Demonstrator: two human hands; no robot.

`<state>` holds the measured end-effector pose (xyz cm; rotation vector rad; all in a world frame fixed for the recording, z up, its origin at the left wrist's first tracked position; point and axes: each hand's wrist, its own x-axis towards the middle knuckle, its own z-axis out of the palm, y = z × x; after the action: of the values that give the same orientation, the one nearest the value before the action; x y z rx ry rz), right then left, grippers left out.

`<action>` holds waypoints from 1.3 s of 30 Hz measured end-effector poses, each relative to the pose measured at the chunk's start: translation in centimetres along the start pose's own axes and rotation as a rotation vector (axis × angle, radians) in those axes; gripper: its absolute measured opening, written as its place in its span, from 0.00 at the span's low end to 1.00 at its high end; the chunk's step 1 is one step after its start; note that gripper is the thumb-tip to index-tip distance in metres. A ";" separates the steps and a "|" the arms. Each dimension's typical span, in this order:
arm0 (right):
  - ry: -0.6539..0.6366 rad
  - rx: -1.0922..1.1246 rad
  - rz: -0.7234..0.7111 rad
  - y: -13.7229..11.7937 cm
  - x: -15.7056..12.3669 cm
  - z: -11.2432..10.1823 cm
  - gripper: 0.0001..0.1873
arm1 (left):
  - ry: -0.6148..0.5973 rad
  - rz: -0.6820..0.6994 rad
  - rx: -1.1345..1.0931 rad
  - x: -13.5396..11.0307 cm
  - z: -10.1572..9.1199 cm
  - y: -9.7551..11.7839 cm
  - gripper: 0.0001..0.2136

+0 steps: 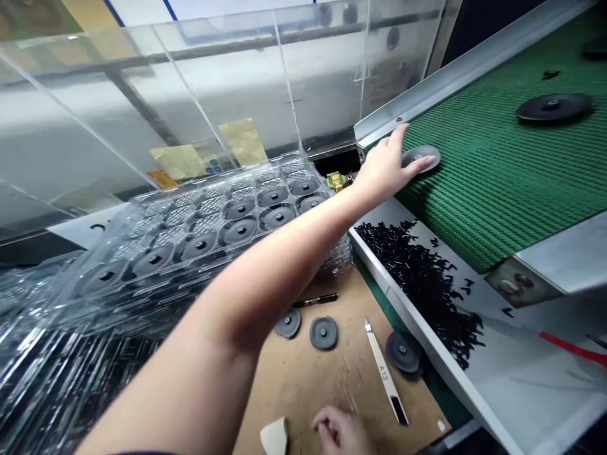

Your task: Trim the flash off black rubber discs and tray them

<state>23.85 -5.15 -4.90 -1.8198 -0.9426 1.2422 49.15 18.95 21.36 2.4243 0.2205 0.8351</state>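
— What could go wrong here?

— The left hand lies over a dark disc on the green conveyor belt, fingers flat with no clear pinch, so the disc could slip away; the bare forearm could also knock the clear blister tray.

— And the right hand?

— Loosely curled near a snap-off knife; any grip can't be told.

— What's in the containers?

— The tray's pockets hold grey discs; a steel trough holds black pieces
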 end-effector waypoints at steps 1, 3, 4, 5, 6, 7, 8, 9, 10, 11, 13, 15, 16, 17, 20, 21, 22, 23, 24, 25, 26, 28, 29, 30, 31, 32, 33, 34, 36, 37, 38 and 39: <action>0.000 0.000 -0.004 -0.4 -0.1 -0.2 0.11 | 0.007 -0.029 -0.054 0.3 1.2 0.3 0.35; 0.005 -0.003 -0.009 -1.0 -0.4 -0.6 0.12 | 0.048 -0.044 -0.109 0.4 2.7 0.6 0.34; 0.008 -0.005 -0.011 -1.3 -0.5 -0.8 0.12 | 0.081 -0.030 -0.127 0.1 3.0 0.6 0.32; 0.013 -0.006 -0.012 -1.5 -0.6 -0.9 0.12 | 0.117 -0.009 -0.142 -0.3 3.0 0.6 0.30; 0.019 -0.006 -0.012 -1.6 -0.7 -1.0 0.12 | 0.144 0.007 -0.160 -1.0 2.8 0.6 0.29; 0.027 -0.005 -0.014 -1.7 -0.8 -1.1 0.13 | 0.155 0.010 -0.179 -1.8 2.3 0.6 0.28; 0.036 -0.002 -0.016 -1.7 -0.9 -1.1 0.13 | 0.144 -0.002 -0.198 -2.9 1.6 0.7 0.28; 0.046 0.003 -0.019 -1.7 -1.0 -1.1 0.13 | 0.114 -0.033 -0.217 -4.3 0.8 0.9 0.29; 0.057 0.009 -0.023 -1.6 -1.0 -1.0 0.13 | 0.070 -0.066 -0.241 -5.9 -0.1 1.2 0.29; 0.068 0.017 -0.026 -1.6 -1.0 -1.0 0.13 | 0.010 -0.084 -0.280 -7.7 -1.1 1.6 0.30; 0.085 0.032 -0.024 -1.4 -1.0 -0.9 0.13 | -0.087 -0.131 -0.342 -12.2 -3.1 2.6 0.31; 0.096 0.045 -0.012 -1.3 -0.9 -0.8 0.13 | -0.166 -0.221 -0.425 -17.3 -4.9 3.6 0.31; 0.098 0.051 -0.005 -1.3 -0.8 -0.8 0.12 | -0.202 -0.308 -0.468 -19.9 -5.7 3.9 0.31; 0.096 0.059 0.002 -1.2 -0.7 -0.8 0.12 | -0.218 -0.401 -0.489 -22.6 -6.4 4.2 0.31; 0.072 0.096 0.002 -1.1 -0.6 -0.9 0.11 | -0.167 -0.629 -0.501 -30.6 -7.9 4.4 0.32; 0.053 0.114 -0.001 -1.0 -0.6 -1.0 0.11 | -0.139 -0.694 -0.481 -33.1 -8.3 4.5 0.32; 0.025 0.136 -0.004 -1.1 -0.7 -1.2 0.11 | -0.104 -0.753 -0.462 -35.5 -8.5 4.7 0.32; -0.013 0.160 -0.005 -1.2 -0.8 -1.4 0.11 | -0.087 -0.805 -0.447 -37.7 -8.7 4.9 0.32; -0.057 0.188 -0.008 -1.3 -0.9 -1.7 0.13 | -0.061 -0.844 -0.438 -39.8 -8.8 5.3 0.33; -0.103 0.218 -0.014 -1.7 -1.1 -2.1 0.16 | -0.022 -0.875 -0.441 -41.6 -8.8 5.9 0.35; -0.144 0.250 -0.027 -2.1 -1.4 -2.4 0.19 | 0.040 -0.894 -0.449 -43.2 -8.8 6.6 0.36; -0.204 0.310 -0.070 -3.4 -2.4 -3.0 0.24 | 0.178 -0.907 -0.475 -45.7 -8.8 8.4 0.36; -0.226 0.337 -0.095 -4.2 -3.0 -3.3 0.26 | 0.241 -0.902 -0.487 -46.6 -8.8 9.3 0.37; -0.251 0.361 -0.117 -5.1 -3.7 -3.4 0.27 | 0.280 -0.888 -0.501 -47.3 -8.9 10.2 0.37; -0.281 0.382 -0.136 -5.9 -4.5 -3.4 0.28 | 0.296 -0.866 -0.516 -47.9 -9.0 11.1 0.38; -0.317 0.398 -0.151 -6.7 -5.3 -3.4 0.28 | 0.293 -0.835 -0.533 -48.4 -9.2 11.9 0.40; -0.359 0.411 -0.164 -7.3 -6.0 -3.2 0.29 | 0.276 -0.802 -0.548 -48.8 -9.4 12.6 0.41; -0.402 0.420 -0.173 -7.9 -6.8 -3.0 0.29 | 0.257 -0.770 -0.558 -49.2 -9.7 13.2 0.43; -0.486 0.432 -0.183 -8.8 -8.0 -2.5 0.28 | 0.228 -0.721 -0.558 -49.9 -10.4 14.4 0.44; -0.523 0.435 -0.185 -9.1 -8.5 -2.2 0.26 | 0.219 -0.707 -0.553 -50.3 -10.7 14.9 0.44; -0.555 0.437 -0.185 -9.3 -8.8 -2.0 0.25 | 0.208 -0.701 -0.551 -50.6 -11.1 15.4 0.44; -0.582 0.439 -0.183 -9.5 -9.1 -1.8 0.23 | 0.198 -0.701 -0.557 -50.9 -11.4 15.8 0.44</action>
<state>21.56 -8.92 7.66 -1.0230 -1.0081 1.7370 1.44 -5.42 11.23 1.5766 0.7503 0.6818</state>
